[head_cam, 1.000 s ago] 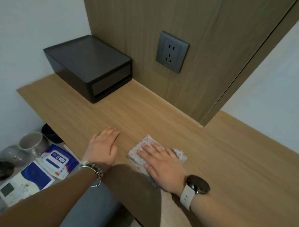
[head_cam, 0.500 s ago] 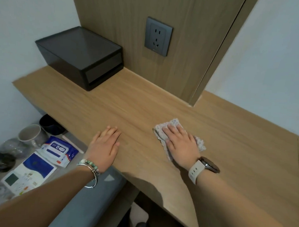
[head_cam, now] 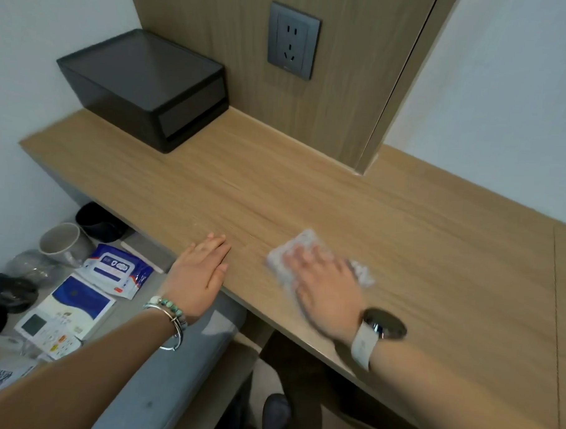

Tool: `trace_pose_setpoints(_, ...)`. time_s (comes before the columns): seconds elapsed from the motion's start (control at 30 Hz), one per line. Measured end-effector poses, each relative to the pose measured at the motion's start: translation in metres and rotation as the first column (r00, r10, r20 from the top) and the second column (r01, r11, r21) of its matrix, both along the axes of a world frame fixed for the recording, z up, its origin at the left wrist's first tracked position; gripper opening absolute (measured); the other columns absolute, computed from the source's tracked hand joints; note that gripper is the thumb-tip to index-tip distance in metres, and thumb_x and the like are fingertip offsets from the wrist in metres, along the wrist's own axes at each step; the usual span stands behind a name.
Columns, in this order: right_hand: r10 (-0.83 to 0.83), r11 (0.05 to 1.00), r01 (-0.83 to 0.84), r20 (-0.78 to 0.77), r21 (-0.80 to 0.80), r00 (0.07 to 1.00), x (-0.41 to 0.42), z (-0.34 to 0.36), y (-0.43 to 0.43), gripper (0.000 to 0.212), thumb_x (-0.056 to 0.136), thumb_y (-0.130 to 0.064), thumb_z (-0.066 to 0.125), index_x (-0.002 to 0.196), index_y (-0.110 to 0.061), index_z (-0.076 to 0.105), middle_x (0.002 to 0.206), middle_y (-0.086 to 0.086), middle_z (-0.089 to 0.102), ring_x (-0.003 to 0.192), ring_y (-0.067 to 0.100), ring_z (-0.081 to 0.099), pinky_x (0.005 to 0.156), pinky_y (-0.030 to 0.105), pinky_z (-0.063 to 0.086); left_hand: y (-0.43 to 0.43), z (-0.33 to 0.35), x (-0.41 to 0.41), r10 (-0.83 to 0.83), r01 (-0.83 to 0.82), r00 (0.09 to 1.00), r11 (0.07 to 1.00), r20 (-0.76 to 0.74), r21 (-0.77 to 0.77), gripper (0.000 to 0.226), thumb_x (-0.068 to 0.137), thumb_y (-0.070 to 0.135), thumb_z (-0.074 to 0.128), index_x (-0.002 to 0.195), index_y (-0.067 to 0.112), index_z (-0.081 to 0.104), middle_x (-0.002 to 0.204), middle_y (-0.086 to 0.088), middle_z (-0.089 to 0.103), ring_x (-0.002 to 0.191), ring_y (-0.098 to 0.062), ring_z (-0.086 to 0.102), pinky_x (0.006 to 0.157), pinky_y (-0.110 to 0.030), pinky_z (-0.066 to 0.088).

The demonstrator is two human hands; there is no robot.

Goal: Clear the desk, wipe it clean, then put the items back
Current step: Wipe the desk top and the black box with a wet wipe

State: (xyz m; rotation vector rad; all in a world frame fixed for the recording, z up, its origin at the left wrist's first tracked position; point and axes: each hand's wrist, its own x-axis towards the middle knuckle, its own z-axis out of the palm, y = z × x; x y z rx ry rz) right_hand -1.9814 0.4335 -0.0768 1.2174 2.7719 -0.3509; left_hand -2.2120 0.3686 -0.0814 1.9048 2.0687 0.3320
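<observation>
My right hand (head_cam: 325, 282) lies flat on the white cloth (head_cam: 278, 259), fingers straight and spread, pressing it onto the surface (head_cam: 420, 239) not far in from the near edge. Hand and cloth are both blurred. The cloth shows past my fingertips on the far side and sticks out to the left and right of my palm; the rest of it is hidden under the hand. My left hand (head_cam: 201, 269) is just to the left of the cloth, apart from it, resting palm down at the near edge with fingers straight and together, holding nothing. A watch (head_cam: 384, 325) is on my right wrist and beaded bracelets (head_cam: 168, 314) are on my left.

A black box (head_cam: 144, 85) stands at the far left corner of the surface, against the wood wall panel that carries a grey outlet (head_cam: 294, 41). Below the surface's left end, on a lower grey top, lie a mug (head_cam: 63, 240), a pack of wipes (head_cam: 117, 268) and a blue-and-white booklet (head_cam: 73, 305).
</observation>
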Motion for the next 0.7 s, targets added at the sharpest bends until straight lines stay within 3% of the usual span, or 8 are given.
trace_pose_setpoints(0.1,0.167,0.986,-0.168,-0.068,-0.004,0.984,0.004,0.005,-0.021,0.05,0.097,-0.038,0.022,0.146,-0.035,0.025,0.154,-0.01,0.025,0.143,0.017,0.022,0.112,0.042,0.019,0.0,0.002,-0.013,-0.079,0.078,0.996,0.997,-0.03,-0.008,0.087,0.074,0.053,-0.001,0.142,0.013,0.035,0.151,-0.003,0.03,0.142,-0.015,0.021,0.115,-0.03,0.009)
trace_pose_setpoints(0.17,-0.121,0.991,0.119,-0.052,-0.055,0.991,0.004,0.006,0.011,0.049,0.1,-0.039,0.019,0.149,-0.036,0.016,0.158,-0.012,0.01,0.146,0.014,0.006,0.116,0.04,0.008,0.004,0.001,-0.026,-0.048,0.048,0.997,0.999,-0.063,0.014,0.081,0.08,0.052,0.004,0.142,0.013,0.036,0.151,-0.004,0.032,0.142,-0.017,0.022,0.115,-0.032,0.011)
trace_pose_setpoints(0.23,-0.436,0.897,0.434,-0.004,-0.079,0.9,-0.007,0.008,0.046,0.048,0.102,-0.038,0.019,0.15,-0.034,0.013,0.159,-0.01,0.004,0.146,0.016,0.001,0.116,0.043,0.006,0.006,-0.003,-0.043,0.04,-0.039,0.994,0.999,-0.1,0.019,0.067,0.09,0.046,0.016,0.144,0.011,0.032,0.152,-0.006,0.028,0.143,-0.018,0.019,0.115,-0.033,0.009)
trace_pose_setpoints(0.3,-0.501,0.863,0.499,-0.012,-0.083,0.865,-0.035,0.011,0.061,0.049,0.101,-0.038,0.021,0.15,-0.032,0.013,0.159,-0.008,0.004,0.146,0.019,0.0,0.115,0.047,0.007,0.004,-0.007,-0.057,0.061,-0.06,0.992,0.998,-0.106,0.019,0.067,0.09,0.046,0.018,0.145,0.01,0.028,0.153,-0.007,0.025,0.143,-0.019,0.016,0.114,-0.032,0.006)
trace_pose_setpoints(0.43,-0.18,0.981,0.176,-0.043,-0.085,0.983,-0.103,0.012,0.023,0.049,0.101,-0.035,0.023,0.149,-0.034,0.012,0.159,-0.007,0.006,0.146,0.021,0.001,0.115,0.048,0.005,0.001,-0.011,-0.071,0.012,-0.011,1.0,0.997,-0.018,0.07,0.08,0.08,0.05,0.008,0.142,0.007,0.036,0.149,-0.009,0.033,0.141,-0.021,0.023,0.111,-0.032,0.007)
trace_pose_setpoints(0.57,0.068,0.994,-0.072,-0.051,-0.087,0.996,-0.094,0.01,-0.024,0.053,0.095,-0.043,0.009,0.148,-0.038,0.019,0.158,-0.013,0.011,0.146,0.014,0.001,0.115,0.043,0.002,0.002,-0.011,-0.063,0.061,-0.063,0.998,0.994,0.019,0.087,0.081,0.08,0.05,0.008,0.14,0.007,0.04,0.148,-0.01,0.036,0.141,-0.024,0.024,0.114,-0.042,0.011)
trace_pose_setpoints(0.63,-0.12,0.987,0.115,-0.034,-0.108,0.992,-0.056,0.01,-0.024,0.051,0.097,-0.044,0.011,0.148,-0.041,0.016,0.157,-0.017,0.007,0.146,0.01,-0.002,0.116,0.041,0.001,0.003,-0.009,-0.05,0.022,-0.019,0.999,0.998,-0.039,0.065,0.082,0.079,0.052,0.003,0.142,0.011,0.035,0.151,-0.005,0.031,0.143,-0.019,0.019,0.115,-0.04,0.007)
trace_pose_setpoints(0.7,-0.459,0.884,0.456,0.001,-0.105,0.889,-0.011,0.012,-0.024,0.048,0.101,-0.043,0.02,0.148,-0.042,0.012,0.157,-0.018,0.003,0.145,0.009,-0.003,0.117,0.041,0.001,0.005,-0.006,-0.031,-0.055,0.058,0.996,0.998,-0.072,0.039,0.085,0.077,0.053,-0.005,0.146,0.016,0.028,0.154,0.001,0.023,0.144,-0.015,0.012,0.115,-0.038,0.003)
